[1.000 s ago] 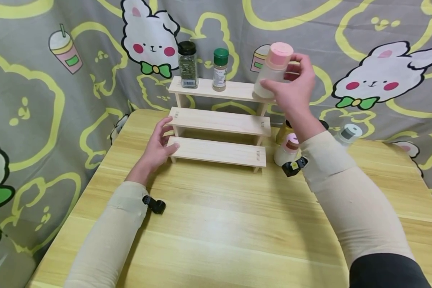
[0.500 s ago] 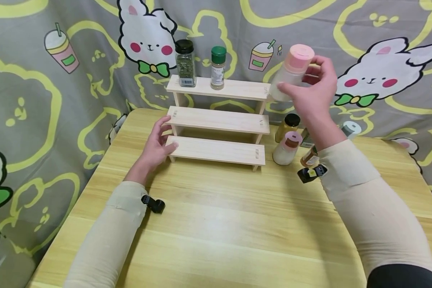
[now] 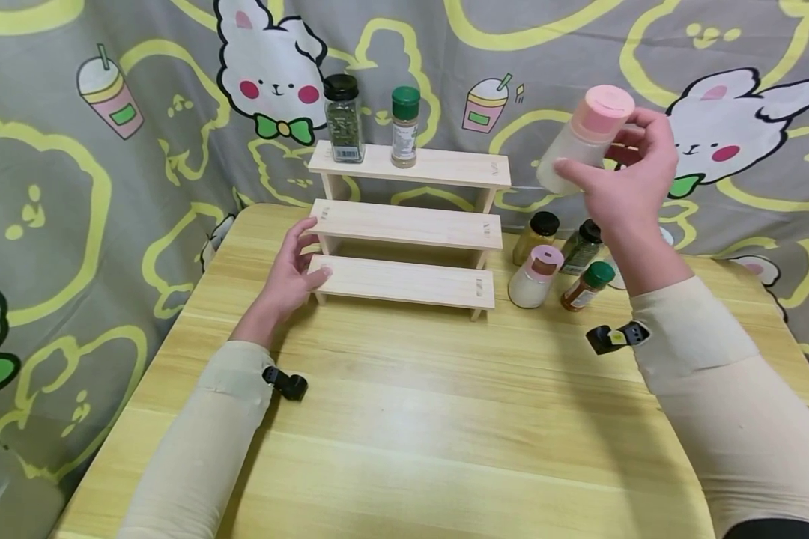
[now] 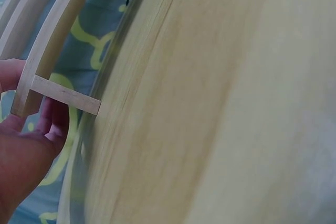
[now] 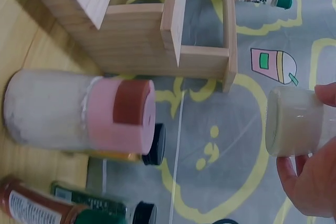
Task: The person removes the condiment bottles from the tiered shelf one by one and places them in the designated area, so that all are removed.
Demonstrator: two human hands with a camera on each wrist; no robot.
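We saw a bottle with a pink lid (image 3: pixel 585 141), tilted in the air at the upper right of the head view. The right hand (image 3: pixel 637 180) had its fingers and thumb curled around it. Left of the middle, the left hand (image 3: pixel 288 275) gripped one end of a wooden shelf (image 3: pixel 407 224) with bent fingers. A black-topped jar (image 3: pixel 344 123) and a green-topped jar (image 3: pixel 404 133) stood on its top step.
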